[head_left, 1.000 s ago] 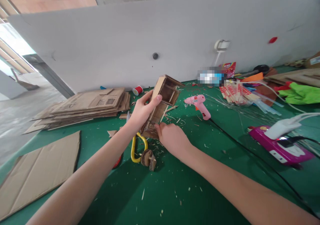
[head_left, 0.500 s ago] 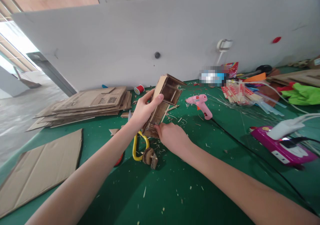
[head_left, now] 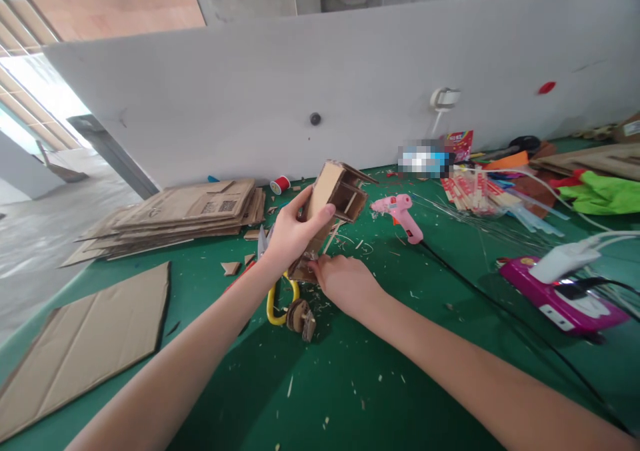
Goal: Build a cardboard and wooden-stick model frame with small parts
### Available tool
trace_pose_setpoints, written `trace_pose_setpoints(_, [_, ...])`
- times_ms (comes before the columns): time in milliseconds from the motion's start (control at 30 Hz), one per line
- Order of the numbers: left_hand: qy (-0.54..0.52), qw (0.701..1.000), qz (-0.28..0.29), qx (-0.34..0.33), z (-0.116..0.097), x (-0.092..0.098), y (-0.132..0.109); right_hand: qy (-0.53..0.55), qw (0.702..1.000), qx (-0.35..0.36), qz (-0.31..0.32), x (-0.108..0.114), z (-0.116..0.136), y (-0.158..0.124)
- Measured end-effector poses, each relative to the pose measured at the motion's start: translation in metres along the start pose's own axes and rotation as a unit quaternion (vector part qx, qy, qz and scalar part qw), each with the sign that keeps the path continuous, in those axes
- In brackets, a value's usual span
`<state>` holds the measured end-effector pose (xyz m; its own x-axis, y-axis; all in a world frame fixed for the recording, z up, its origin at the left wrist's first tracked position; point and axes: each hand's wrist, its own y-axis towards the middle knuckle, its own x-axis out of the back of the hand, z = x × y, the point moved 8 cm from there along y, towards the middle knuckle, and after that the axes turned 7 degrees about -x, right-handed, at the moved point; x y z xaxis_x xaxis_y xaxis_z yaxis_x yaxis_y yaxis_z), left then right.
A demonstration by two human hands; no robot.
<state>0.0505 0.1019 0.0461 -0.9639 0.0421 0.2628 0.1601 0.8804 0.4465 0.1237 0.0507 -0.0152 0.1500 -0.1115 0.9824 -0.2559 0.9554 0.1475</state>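
A small cardboard box structure [head_left: 324, 194] with open compartments is held tilted above the green table. My left hand [head_left: 299, 229] wraps round its long side, thumb on the front edge. At its lower end, my right hand [head_left: 345, 279] has curled fingers pressed to the cardboard; whether they pinch a small piece there is hidden. Below the box lie scissors with a yellow handle [head_left: 273, 307], partly covered by my left arm. Beside them rests a small cardboard piece with round discs [head_left: 300, 317]. A pink hot glue gun [head_left: 403, 214] lies to the right.
Stacked cardboard sheets [head_left: 200, 211] and a single sheet [head_left: 95, 344] lie at left. A red thread spool [head_left: 280, 184] stands near the grey wall. At right are a purple power strip [head_left: 560, 297], cables and bundled sticks [head_left: 467, 194]. Scraps litter the green table [head_left: 360, 404].
The box has turned slightly, so more of its outer side shows and less of its lower inside. Both hands keep to it. The whole view has shifted slightly.
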Motion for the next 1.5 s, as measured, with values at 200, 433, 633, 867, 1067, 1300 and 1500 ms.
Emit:
trace_pose_setpoints(200, [-0.005, 1.0, 0.0, -0.021, -0.002, 0.001, 0.003, 0.002, 1.0, 0.0, -0.021, 0.005, -0.002, -0.002])
trace_pose_setpoints(433, [-0.029, 0.998, -0.031, -0.043, 0.0, 0.011, 0.005, 0.024, 0.999, -0.025, -0.024, 0.011, -0.007, -0.002])
trace_pose_setpoints(633, [-0.079, 0.985, -0.119, -0.094, 0.021, 0.02, 0.004, 0.053, 0.995, -0.075, -0.038, 0.019, -0.023, 0.004])
trace_pose_setpoints(867, [-0.161, 0.977, -0.026, -0.138, 0.035, 0.012, -0.004, 0.052, 0.994, -0.091, -0.011, 0.013, -0.029, 0.006])
trace_pose_setpoints(1067, [-0.121, 0.984, -0.009, -0.127, 0.033, 0.009, -0.003, 0.068, 0.993, -0.099, 0.003, 0.012, -0.028, 0.011])
trace_pose_setpoints(1300, [-0.072, 0.988, 0.003, -0.137, 0.029, 0.006, -0.003, 0.077, 0.995, -0.065, -0.006, 0.012, -0.01, 0.016])
trace_pose_setpoints(1500, [-0.045, 0.987, -0.005, -0.154, 0.027, 0.006, -0.004, 0.077, 0.995, -0.059, 0.027, 0.005, -0.01, 0.016])
